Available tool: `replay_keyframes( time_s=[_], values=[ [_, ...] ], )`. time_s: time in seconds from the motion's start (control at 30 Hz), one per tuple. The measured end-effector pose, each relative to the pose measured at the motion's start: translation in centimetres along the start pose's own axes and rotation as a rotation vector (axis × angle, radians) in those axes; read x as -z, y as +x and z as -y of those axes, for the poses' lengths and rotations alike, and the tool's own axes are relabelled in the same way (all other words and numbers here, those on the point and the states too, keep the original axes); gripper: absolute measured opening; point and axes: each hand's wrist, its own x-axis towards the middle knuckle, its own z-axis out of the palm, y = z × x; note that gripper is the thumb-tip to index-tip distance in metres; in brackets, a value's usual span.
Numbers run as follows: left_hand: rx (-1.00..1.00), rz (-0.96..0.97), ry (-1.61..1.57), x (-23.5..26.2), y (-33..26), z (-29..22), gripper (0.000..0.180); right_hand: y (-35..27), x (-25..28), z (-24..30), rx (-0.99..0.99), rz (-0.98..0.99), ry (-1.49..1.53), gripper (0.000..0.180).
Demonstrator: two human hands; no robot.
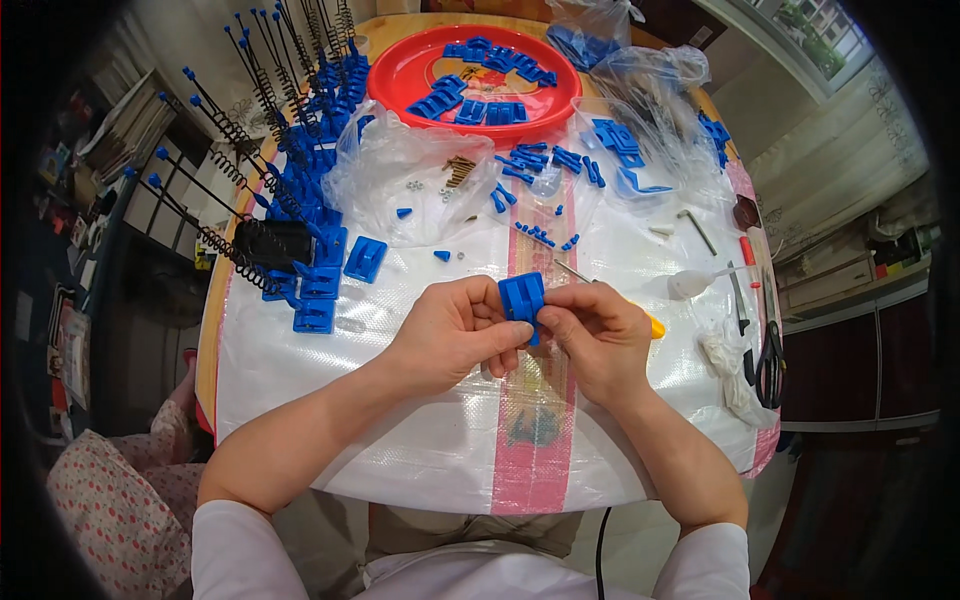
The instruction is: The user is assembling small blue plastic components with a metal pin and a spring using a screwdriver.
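Both hands meet over the middle of a white woven sheet [400,440] on the table. My left hand [450,335] and my right hand [595,340] together pinch a small blue plastic bracket [522,297] between their fingertips, held upright just above the sheet. A yellow-handled tool [652,325] lies partly hidden behind my right hand. A loose blue bracket [365,258] lies on the sheet to the upper left of my left hand.
A red round tray [400,70] with several blue parts sits at the back. Clear plastic bags [400,175] with small parts lie in front of it. Assembled blue pieces with black springs and rods [270,190] fill the left. Scissors [770,360] and a white squeeze bottle [695,283] lie right.
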Motion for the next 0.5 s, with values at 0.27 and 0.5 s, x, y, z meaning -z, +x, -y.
replay_keyframes(
  time_s=[0.27,0.5],
  values=[
    [-0.109,0.017,0.127,-0.2,-0.6,0.2,0.021,0.3,-0.6,0.3,0.001,-0.071,0.072,0.016],
    [-0.649,-0.522,1.014,2.4,0.7,-1.4,0.022,1.8,1.2,-1.0,-0.085,-0.232,0.155,0.016]
  ],
)
